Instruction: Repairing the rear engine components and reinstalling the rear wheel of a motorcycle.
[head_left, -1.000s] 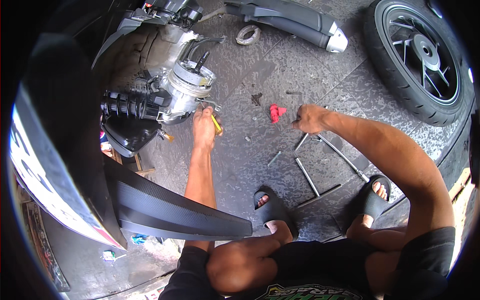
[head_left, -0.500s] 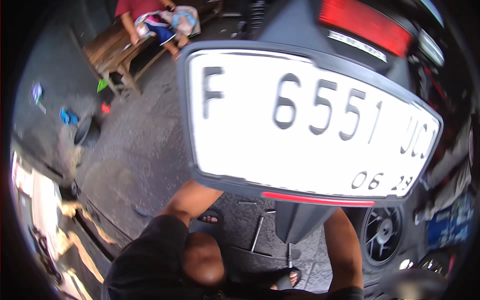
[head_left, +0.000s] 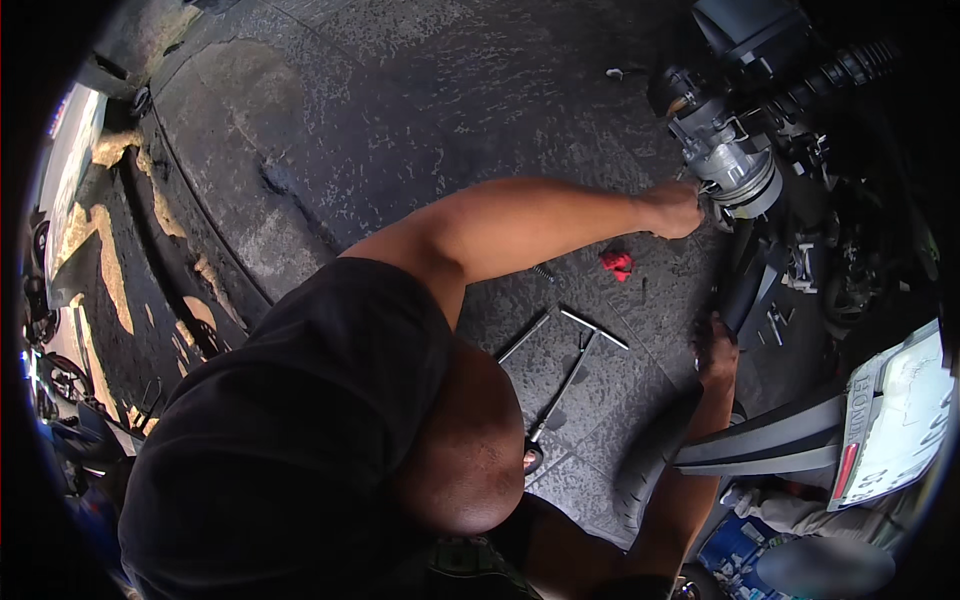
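Note:
My left hand (head_left: 672,208) reaches across to the metal engine casing (head_left: 732,165) of a motorcycle at the right. Its fingers are curled closed against the casing's lower edge, and what they grip is hidden. Lower down, my right hand (head_left: 716,345) is in shadow, with fingers curled beside a long black part (head_left: 745,285) under the engine. What it holds cannot be made out. My right forearm passes behind the black rear mudguard (head_left: 770,440), which carries a white number plate (head_left: 905,425). A black tyre (head_left: 650,460) is next to that forearm.
A T-handle wrench (head_left: 572,380) lies on the grey floor by my knee, near another metal rod (head_left: 525,335). Beyond them sits a red crumpled thing (head_left: 616,264). Small metal pieces (head_left: 775,322) lie near the engine. A black spring shock absorber (head_left: 835,80) rises above it.
My view has swung, so the number plate moved from the centre to the lower right edge. Both hands, hidden behind the plate before, now show by the engine.

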